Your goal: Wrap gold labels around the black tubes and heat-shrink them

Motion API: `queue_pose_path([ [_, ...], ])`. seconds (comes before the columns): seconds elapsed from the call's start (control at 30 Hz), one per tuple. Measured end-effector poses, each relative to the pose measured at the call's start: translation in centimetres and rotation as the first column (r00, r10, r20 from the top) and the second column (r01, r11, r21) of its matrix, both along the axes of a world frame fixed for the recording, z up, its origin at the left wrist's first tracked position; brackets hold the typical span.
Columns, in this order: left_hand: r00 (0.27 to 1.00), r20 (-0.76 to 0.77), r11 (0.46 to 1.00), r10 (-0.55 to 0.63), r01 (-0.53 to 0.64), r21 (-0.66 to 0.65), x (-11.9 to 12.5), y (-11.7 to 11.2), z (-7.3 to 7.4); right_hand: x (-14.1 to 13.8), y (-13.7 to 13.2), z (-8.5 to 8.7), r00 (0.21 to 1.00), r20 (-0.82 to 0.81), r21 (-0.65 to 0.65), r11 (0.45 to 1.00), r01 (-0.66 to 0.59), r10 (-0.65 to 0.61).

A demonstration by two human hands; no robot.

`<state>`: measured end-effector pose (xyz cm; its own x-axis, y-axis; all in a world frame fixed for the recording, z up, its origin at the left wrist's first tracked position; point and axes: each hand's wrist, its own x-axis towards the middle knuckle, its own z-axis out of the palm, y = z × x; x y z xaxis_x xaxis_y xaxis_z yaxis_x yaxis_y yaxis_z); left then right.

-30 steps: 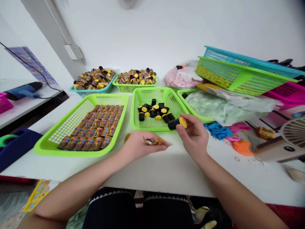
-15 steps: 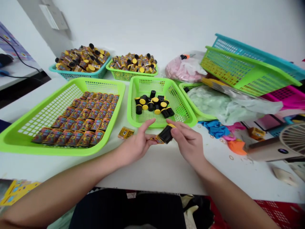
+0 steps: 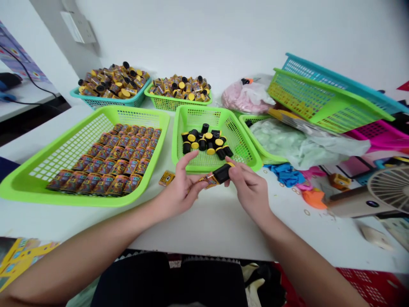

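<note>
My right hand (image 3: pixel 251 185) grips a small black canister (image 3: pixel 221 173) by its yellow-capped end. Between the thumb and fingers of my left hand (image 3: pixel 177 189) is a printed yellow-orange label sleeve (image 3: pixel 210 180), which meets the canister's other end; its index finger points up. How far the sleeve goes over the canister I cannot tell. A few more printed labels (image 3: pixel 166 178) lie flat on the table just left of that hand. Beyond my hands, a green basket (image 3: pixel 255 158) holds several bare black canisters (image 3: pixel 202 144) with yellow caps.
At the left, a large green basket (image 3: pixel 166 123) contains rows of labelled canisters (image 3: pixel 111 164). Two baskets heaped with labelled canisters (image 3: pixel 115 83) stand against the wall. To the right are plastic bags (image 3: pixel 281 136), stacked tilted baskets (image 3: pixel 319 94), balloons (image 3: pixel 287 175) and a fan (image 3: pixel 351 200).
The canister has turned to lie more level, in line with the sleeve. My left thumb has closed over the sleeve, and my view has shifted slightly.
</note>
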<state>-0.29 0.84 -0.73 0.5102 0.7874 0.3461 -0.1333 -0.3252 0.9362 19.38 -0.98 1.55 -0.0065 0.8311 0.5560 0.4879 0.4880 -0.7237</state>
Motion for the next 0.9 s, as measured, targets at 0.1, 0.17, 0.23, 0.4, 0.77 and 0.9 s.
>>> queue_pose_path([
  [0.1, 0.999, -0.038, 0.988, 0.003, 0.003, 0.156, -0.2, 0.1, -0.4, -0.1, 0.0, 0.3, 0.999, -0.043, -0.06, 0.998, -0.016, 0.013],
  [0.17, 0.999, -0.041, 0.979, 0.001, 0.007, 0.201, -0.1, 0.1, -0.5, -0.1, 0.0, 0.3, 0.999, -0.044, -0.065, 0.997, -0.029, 0.026],
  [0.23, 0.999, -0.033, 0.984, -0.013, 0.018, 0.179, 0.0, -0.1, -0.4, -0.1, 0.0, 0.1, 0.999, -0.022, -0.041, 0.999, -0.036, 0.035],
  [0.4, 0.995, 0.081, 0.998, 0.065, -0.064, -0.024, 0.5, -0.6, 0.3, -0.4, -0.5, -0.8, 0.989, 0.147, 0.112, 0.993, -0.046, 0.029],
  [0.77, 0.999, 0.011, 0.982, 0.053, -0.05, -0.183, 0.3, -0.2, 0.8, -1.7, -1.4, -1.2, 0.963, 0.155, 0.129, 0.962, -0.24, 0.22],
  [0.9, 0.997, -0.019, 0.975, 0.071, -0.074, -0.208, 0.3, -0.5, 1.3, -2.0, -1.3, -1.2, 0.963, -0.127, 0.016, 0.972, -0.236, 0.236],
])
